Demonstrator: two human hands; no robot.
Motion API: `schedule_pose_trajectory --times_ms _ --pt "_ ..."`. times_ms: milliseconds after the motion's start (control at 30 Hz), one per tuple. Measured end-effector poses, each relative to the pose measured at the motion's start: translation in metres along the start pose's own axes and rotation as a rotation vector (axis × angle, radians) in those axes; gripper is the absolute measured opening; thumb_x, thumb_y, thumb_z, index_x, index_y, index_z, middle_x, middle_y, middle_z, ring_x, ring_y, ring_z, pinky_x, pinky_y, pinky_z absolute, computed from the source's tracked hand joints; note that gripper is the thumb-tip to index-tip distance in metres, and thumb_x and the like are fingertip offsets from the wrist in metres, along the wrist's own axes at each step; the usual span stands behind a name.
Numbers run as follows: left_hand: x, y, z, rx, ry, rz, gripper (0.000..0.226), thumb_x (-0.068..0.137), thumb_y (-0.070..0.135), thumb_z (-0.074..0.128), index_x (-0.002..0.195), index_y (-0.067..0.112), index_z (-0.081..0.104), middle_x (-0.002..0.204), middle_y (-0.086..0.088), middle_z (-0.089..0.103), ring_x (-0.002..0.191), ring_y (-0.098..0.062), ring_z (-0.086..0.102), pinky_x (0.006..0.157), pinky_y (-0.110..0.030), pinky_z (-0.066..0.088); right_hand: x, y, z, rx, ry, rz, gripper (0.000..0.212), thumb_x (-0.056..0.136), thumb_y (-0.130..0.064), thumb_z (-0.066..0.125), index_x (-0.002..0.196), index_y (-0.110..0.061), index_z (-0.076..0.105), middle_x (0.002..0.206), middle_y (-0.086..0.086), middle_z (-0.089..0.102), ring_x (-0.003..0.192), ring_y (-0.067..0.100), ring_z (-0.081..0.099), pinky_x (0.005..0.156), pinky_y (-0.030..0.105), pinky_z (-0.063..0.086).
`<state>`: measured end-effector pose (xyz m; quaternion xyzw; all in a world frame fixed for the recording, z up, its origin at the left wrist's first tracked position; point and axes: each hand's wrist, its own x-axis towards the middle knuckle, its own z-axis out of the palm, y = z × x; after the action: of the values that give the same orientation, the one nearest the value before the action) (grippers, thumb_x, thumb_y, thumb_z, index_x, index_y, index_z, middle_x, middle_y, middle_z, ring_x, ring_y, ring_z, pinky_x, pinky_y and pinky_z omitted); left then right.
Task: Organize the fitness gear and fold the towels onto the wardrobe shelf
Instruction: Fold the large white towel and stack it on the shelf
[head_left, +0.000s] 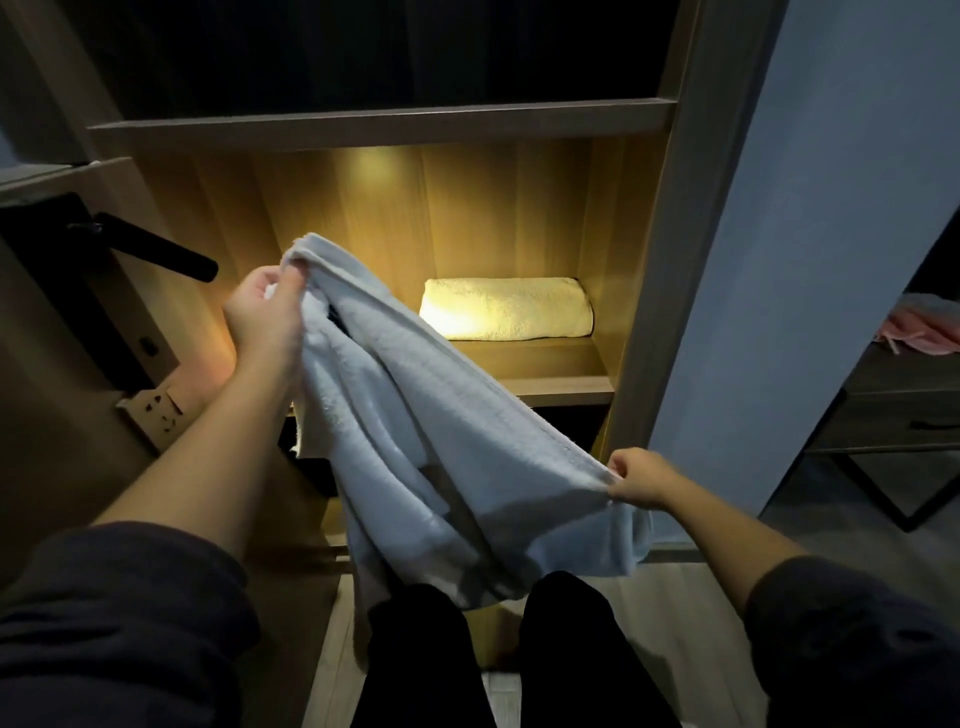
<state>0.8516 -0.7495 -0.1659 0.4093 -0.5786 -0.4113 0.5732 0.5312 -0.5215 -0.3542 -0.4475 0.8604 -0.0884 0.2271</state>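
Observation:
A white towel (441, 447) hangs stretched between my two hands in front of the wardrobe. My left hand (265, 306) grips one bunched corner high up at the left. My right hand (636, 478) pinches the other end lower down at the right. The towel's middle sags in loose folds toward my legs. Behind it, on the lit wardrobe shelf (561, 382), a folded towel (506, 309) lies at the back right, looking yellow under the light.
A door with a black lever handle (156, 254) and a wall socket (156, 410) stands at the left. The wardrobe's side panel (670, 260) rises at the right. Past it, something pink (919, 327) lies on a dark desk with a drawer. A dark compartment sits above the shelf.

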Motion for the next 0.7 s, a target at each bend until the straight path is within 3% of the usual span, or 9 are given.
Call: schedule_pose_trajectory --times_ms 67,200,367,533,700 --pt "0.000 -0.006 -0.002 0.042 0.036 -0.009 0.021 0.091 0.044 0.061 0.080 0.026 0.061 0.080 0.007 0.059 0.084 -0.014 0.058 0.077 -0.034 0.050 0.000 0.003 0.001 -0.038 0.028 -0.001 0.016 0.080 -0.021 0.065 0.075 -0.023 0.050 0.080 0.000 0.058 0.073 0.019 0.052 0.056 0.028 0.038" --pt "0.003 -0.011 -0.006 0.017 0.126 -0.091 0.023 0.091 0.042 0.059 0.073 0.027 0.058 0.076 0.008 0.055 0.080 -0.014 0.054 0.074 -0.029 0.047 -0.005 0.034 0.010 -0.081 0.064 0.068 0.026 0.092 -0.011 0.051 0.068 -0.020 0.045 0.075 0.004 0.053 0.078 0.025 0.051 0.065 0.029 0.038" --pt "0.004 -0.006 -0.008 -0.019 0.078 -0.104 0.025 0.088 0.047 0.062 0.073 0.028 0.059 0.078 0.007 0.059 0.076 -0.012 0.057 0.072 -0.029 0.049 -0.020 0.068 0.020 -0.090 0.113 0.244 0.033 0.100 -0.018 0.044 0.067 -0.018 0.043 0.072 0.002 0.048 0.076 0.024 0.054 0.069 0.030 0.042" --pt "-0.009 0.000 0.011 0.016 -0.093 -0.007 0.022 0.091 0.040 0.064 0.079 0.022 0.059 0.082 -0.004 0.055 0.077 -0.017 0.050 0.070 -0.030 0.042 -0.019 0.033 0.027 -0.010 -0.023 0.084 0.024 0.097 -0.014 0.049 0.073 -0.018 0.049 0.078 0.002 0.053 0.073 0.017 0.051 0.068 0.028 0.042" --pt "-0.016 0.011 0.018 -0.022 -0.169 0.026 0.020 0.094 0.030 0.064 0.079 0.019 0.058 0.079 -0.005 0.051 0.077 -0.018 0.046 0.072 -0.031 0.038 -0.011 -0.018 0.037 0.082 -0.075 -0.100 0.016 0.091 -0.010 0.055 0.078 -0.019 0.059 0.087 -0.001 0.061 0.089 0.020 0.060 0.081 0.033 0.049"
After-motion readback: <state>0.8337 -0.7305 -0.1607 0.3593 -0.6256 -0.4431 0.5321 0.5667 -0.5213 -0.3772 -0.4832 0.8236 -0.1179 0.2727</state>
